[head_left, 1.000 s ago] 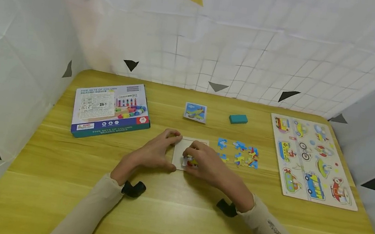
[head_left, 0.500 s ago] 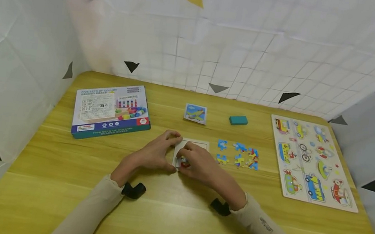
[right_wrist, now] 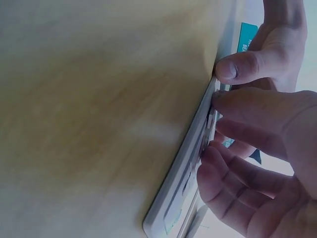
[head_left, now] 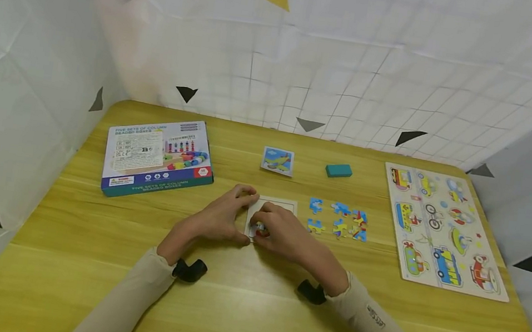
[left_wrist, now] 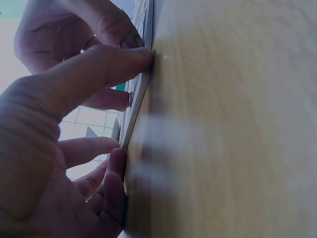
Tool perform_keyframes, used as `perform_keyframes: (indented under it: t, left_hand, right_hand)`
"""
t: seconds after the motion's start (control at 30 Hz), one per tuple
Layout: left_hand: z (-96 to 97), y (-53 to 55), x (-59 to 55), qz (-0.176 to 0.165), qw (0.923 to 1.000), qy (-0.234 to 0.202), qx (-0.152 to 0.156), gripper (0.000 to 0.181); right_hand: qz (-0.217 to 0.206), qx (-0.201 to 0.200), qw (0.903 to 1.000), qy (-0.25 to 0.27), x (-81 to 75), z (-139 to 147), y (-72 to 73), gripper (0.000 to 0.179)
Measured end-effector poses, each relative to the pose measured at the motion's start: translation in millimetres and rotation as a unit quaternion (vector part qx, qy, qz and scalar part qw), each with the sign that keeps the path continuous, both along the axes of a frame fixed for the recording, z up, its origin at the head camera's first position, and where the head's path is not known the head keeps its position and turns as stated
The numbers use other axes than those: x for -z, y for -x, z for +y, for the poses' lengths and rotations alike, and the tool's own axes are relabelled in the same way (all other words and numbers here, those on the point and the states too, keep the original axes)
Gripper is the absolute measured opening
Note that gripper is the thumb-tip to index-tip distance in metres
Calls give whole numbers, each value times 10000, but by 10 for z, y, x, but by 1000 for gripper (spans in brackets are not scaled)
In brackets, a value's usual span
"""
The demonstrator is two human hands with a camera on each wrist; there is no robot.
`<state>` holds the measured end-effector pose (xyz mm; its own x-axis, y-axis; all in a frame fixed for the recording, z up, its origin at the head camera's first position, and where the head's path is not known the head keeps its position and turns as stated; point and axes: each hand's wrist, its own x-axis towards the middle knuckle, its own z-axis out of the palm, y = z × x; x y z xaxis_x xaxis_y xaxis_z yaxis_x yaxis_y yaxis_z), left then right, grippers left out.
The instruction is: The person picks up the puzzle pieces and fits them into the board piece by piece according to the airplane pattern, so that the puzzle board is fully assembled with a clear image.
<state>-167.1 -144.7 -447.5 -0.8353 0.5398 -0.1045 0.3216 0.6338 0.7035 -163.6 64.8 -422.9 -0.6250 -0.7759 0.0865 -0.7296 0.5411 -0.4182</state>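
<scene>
The right hand partly hides the puzzle piece and the white tray; the label's print is too small for reading.

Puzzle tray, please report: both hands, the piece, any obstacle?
Left hand holds puzzle tray by left side. Right hand pinches puzzle piece at near-left corner. No obstacle seen; loose pieces lie right of tray.

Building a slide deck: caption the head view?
Left hand holding the puzzle tray, right hand pinching a piece at the tray's near-left corner, loose pieces to the right.
</scene>
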Motion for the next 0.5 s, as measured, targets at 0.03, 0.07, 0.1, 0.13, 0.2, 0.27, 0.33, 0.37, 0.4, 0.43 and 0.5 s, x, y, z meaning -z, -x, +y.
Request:
perform_keyframes:
  t: [0.03, 0.07, 0.1, 0.13, 0.2, 0.27, 0.33, 0.37, 0.4, 0.43, 0.5]
  left_hand:
    - [-1, 0, 1, -5, 10000, -11, -9, 103]
    - [-2, 1, 3, -4, 10000, -18, -15, 103]
    - [-3, 2, 5, -9, 10000, -30, -23, 102]
    - [-3, 2, 6, -13, 10000, -38, -31, 102]
    - [-4, 2, 11, -11, 10000, -49, -36, 102]
    - [-4, 1, 15, 11, 10000, -66, -36, 102]
    - [-2, -1, 16, 26, 10000, -68, -37, 102]
    - [-1, -1, 17, 39, 10000, -65, -29, 102]
    - [1, -1, 18, 44, 10000, -65, -24, 102]
    - [2, -1, 19, 40, 10000, -64, -22, 102]
    - [6, 0, 20, 26, 10000, -31, -19, 102]
  right_hand:
    - [-11, -9, 10000, -19, 2, -2, 6, 18]
    - [-25, -21, 10000, -35, 4, -4, 11, 17]
    - [-48, -30, 10000, -34, 5, -5, 16, 17]
    - [-67, -37, 10000, -37, 6, -6, 20, 16]
    - [-100, -45, 9999, -41, 7, -8, 24, 16]
    - [-128, -59, 9999, -46, 6, -9, 26, 16]
    - [-137, -67, 9999, -50, 5, -10, 27, 17]
    - [-135, -71, 9999, -49, 4, -11, 27, 17]
    - [-117, -73, 9999, -55, 3, -11, 27, 17]
    - [-104, -74, 9999, -49, 2, -11, 27, 17]
    - [-73, -68, 9999, -34, -3, -9, 25, 18]
